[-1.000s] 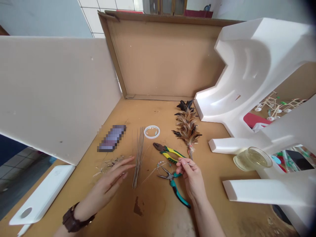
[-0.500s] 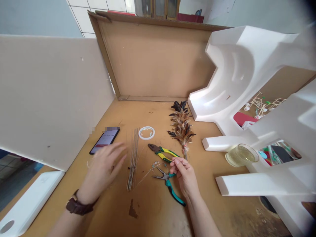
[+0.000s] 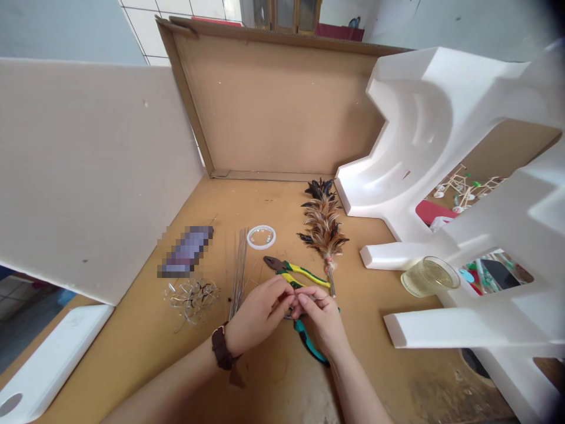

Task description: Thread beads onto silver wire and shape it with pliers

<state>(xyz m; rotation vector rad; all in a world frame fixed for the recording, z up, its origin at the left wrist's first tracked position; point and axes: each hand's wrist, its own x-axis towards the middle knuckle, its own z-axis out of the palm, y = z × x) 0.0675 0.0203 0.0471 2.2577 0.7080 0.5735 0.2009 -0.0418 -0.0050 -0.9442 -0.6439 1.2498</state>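
Note:
My left hand (image 3: 262,309) and my right hand (image 3: 323,318) meet fingertip to fingertip above the pliers. Both are closed in a pinch. A thin wire runs into my right fingers; what the left fingertips grip is mostly hidden. Beneath the hands lie needle-nose pliers with teal handles (image 3: 309,343), their jaws largely covered. Combination pliers with yellow-green handles (image 3: 304,272) rest just beyond. Left of them is a bundle of thin straight wires (image 3: 239,265), its near end behind my left hand. A white ring-shaped dish (image 3: 251,241) holding small beads sits farther back.
A tangle of bent wire pieces (image 3: 193,299) lies at left, near a blurred phone (image 3: 188,250). A feather duster (image 3: 324,221) lies behind the pliers. At right, a glass of pale liquid (image 3: 426,277) stands by white foam packing (image 3: 435,330). A cardboard panel (image 3: 282,106) closes the back.
My left hand has moved right from near the phone to meet my right hand, uncovering the wire tangle. Its fingers, spread before, are now pinched. My right hand stays near the pliers.

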